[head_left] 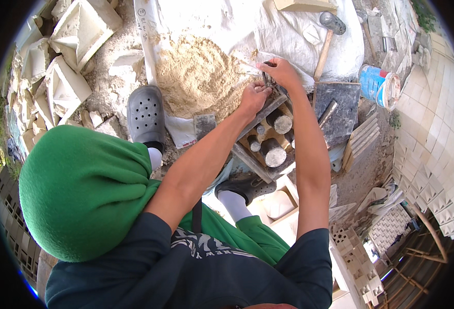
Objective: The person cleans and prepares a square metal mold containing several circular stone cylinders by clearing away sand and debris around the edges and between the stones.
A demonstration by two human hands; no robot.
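A wooden box-like mould frame (251, 162) stands between my feet, with several dark cylinders (275, 154) with pale, dusty tops upright inside it. Both hands meet at its far corner. My right hand (284, 74) is closed around a dark metal fitting (267, 78), which looks like a clamp or latch, at that corner. Just below it, my left hand (256, 98) has its fingers curled together against the same corner; what they pinch is too small to make out. A heap of damp-looking sandy powder (198, 72) lies on a white sheet (222, 20) left of the hands.
A mallet (324, 51) lies on the sheet's right side. Beside the frame are a dark board (335, 105), wooden slats (362, 139) and a blue bucket (379, 85). Broken pale blocks (82, 33) pile up at left. My clogs (145, 116) flank the frame; pale blocks (433, 103) line the right.
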